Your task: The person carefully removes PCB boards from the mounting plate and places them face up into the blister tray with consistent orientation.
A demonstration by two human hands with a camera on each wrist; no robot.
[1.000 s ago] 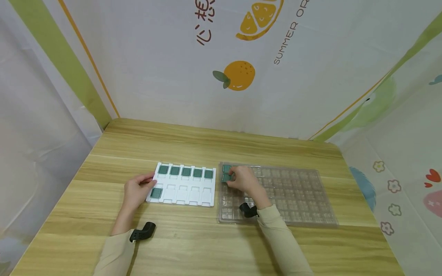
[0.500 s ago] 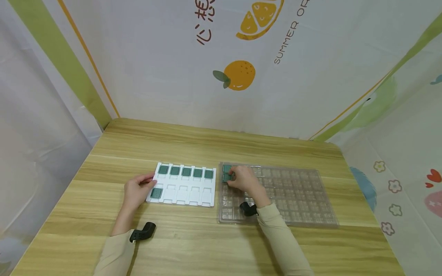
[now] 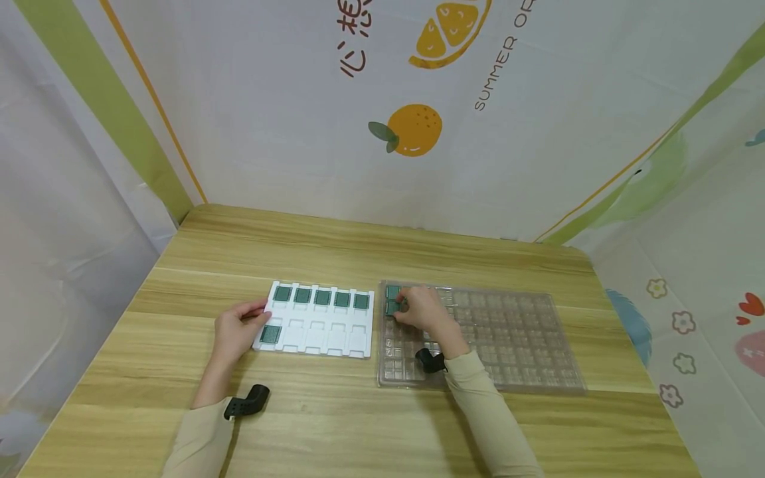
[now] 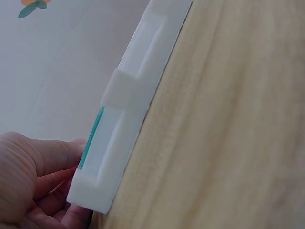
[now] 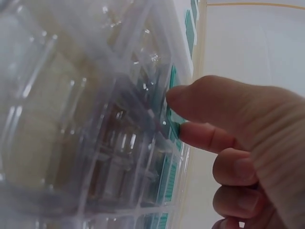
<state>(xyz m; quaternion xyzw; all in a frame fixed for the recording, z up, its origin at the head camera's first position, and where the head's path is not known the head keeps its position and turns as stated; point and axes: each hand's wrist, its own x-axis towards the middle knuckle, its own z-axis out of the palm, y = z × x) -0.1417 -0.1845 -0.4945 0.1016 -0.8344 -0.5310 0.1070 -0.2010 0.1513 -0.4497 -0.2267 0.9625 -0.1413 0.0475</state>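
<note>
In the head view a white plastic tray (image 3: 327, 317) lies left of centre. Several green circuit boards (image 3: 323, 298) fill its far row, and one green board (image 3: 271, 334) sits in the near row's left pocket. My left hand (image 3: 236, 330) grips the tray's left edge between thumb and fingers. A clear plastic tray (image 3: 508, 332) lies to the right. At its far left corner my right hand (image 3: 425, 311) pinches the edge of a green circuit board (image 5: 173, 128) between thumb and index finger. Another green board (image 3: 392, 291) lies just beyond it.
Both trays rest on a wooden table (image 3: 317, 411), with a narrow gap between them. A printed curtain (image 3: 287, 133) hangs behind the table and down both sides. A black wrist camera (image 3: 248, 401) is on the left arm, and another black camera (image 3: 429, 362) on the right.
</note>
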